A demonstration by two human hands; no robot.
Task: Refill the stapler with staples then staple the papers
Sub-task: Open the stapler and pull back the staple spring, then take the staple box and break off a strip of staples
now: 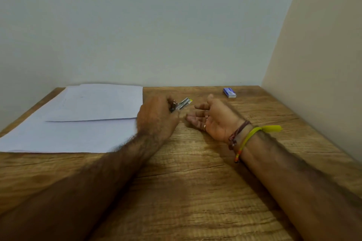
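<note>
On the desk: wooden desk (195, 191) in a wall corner.
Papers: white papers (84, 119) lie flat on the far left part.
Left hand: left hand (156, 117) is closed around the stapler (181, 104), just above the desk.
Right hand: right hand (211, 119) lies beside it, palm up, fingers loosely spread, holding nothing.
Staple box: small blue staple box (229, 92) at far right, apart from both hands.

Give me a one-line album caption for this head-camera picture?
Left hand grips a small stapler, right hand open palm-up beside it; papers and staple box wait on the wooden table.
</note>
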